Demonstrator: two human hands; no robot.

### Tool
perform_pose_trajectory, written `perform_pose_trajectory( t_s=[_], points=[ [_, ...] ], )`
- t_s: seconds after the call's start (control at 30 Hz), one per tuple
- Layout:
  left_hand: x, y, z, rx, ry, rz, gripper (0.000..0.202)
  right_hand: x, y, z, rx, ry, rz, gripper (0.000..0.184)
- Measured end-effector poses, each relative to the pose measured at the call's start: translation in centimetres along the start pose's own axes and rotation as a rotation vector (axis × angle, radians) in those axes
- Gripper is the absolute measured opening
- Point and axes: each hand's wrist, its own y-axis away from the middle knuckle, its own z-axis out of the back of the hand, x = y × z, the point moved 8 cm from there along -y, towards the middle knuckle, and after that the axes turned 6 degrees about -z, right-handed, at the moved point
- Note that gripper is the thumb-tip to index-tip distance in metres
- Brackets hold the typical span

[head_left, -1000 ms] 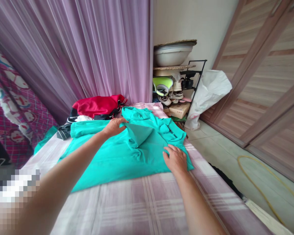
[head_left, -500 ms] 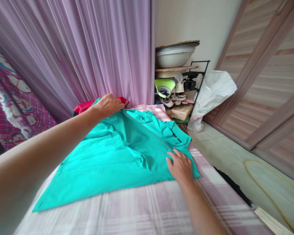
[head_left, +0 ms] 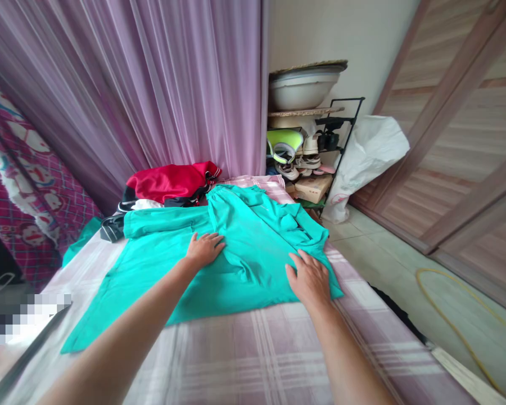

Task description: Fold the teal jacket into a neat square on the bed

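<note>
A turquoise garment (head_left: 152, 270) lies spread over a plaid bed sheet (head_left: 236, 360), with one part folded across its right side. Its far edge is gathered like a waistband. My left hand (head_left: 204, 249) rests flat on the middle of the cloth, fingers stretched out and holding nothing. On the folded part at the right, my right hand (head_left: 310, 277) lies with its fingers spread, pressing the fabric near its right edge. The surface under both palms is hidden.
Behind the garment lie a red garment (head_left: 168, 183) and dark clothes (head_left: 113, 228), against a purple curtain (head_left: 185, 84). A shoe rack (head_left: 341, 149) with basins and shoes stands at the back right, beside a white bag (head_left: 366, 163). A yellow hose (head_left: 447, 320) lies on the floor.
My left hand has let go of the garment's far edge and come down nearer to me onto its middle. The red garment behind shows more fully. My right hand has stayed nearly still.
</note>
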Motion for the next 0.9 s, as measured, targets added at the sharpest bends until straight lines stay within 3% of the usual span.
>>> perform_pose_trajectory(
  t_s=[0.13, 0.27, 0.37, 0.43, 0.57, 0.7, 0.8, 0.9],
  points=[
    [0.5, 1.4, 0.3, -0.005, 0.022, 0.093, 0.045, 0.0, 0.0, 0.0, -0.013, 0.015, 0.004, 0.040],
    [-3.4, 3.9, 0.6, -0.123, 0.085, 0.001, 0.052, 0.1, 0.0, 0.0, -0.022, 0.023, 0.012, 0.040],
    [-6.8, 6.6, -0.6, -0.154, 0.125, -0.136, 0.057, 0.1, 0.0, -0.1, -0.020, 0.025, 0.020, 0.041],
    [-7.5, 8.1, -1.5, -0.143, 0.125, -0.143, 0.058, -0.1, 0.0, -0.3, -0.020, 0.029, 0.020, 0.041],
    [-6.9, 10.4, -2.0, -0.156, 0.100, -0.118, 0.059, 0.0, -0.3, 0.7, -0.076, -0.011, 0.042, 0.040],
    [-5.8, 13.8, -2.0, -0.215, 0.062, -0.152, 0.059, 3.6, 1.0, 3.2, -0.178, -0.113, 0.239, 0.043],
    [-3.6, 16.4, -2.4, -0.217, 0.043, -0.082, 0.058, 7.9, 3.2, 2.5, -0.030, -0.124, 0.438, 0.045],
    [-0.8, 18.5, -2.7, -0.182, 0.050, 0.030, 0.056, 10.1, 5.0, 0.2, 0.189, -0.077, 0.502, 0.046]
  ],
)
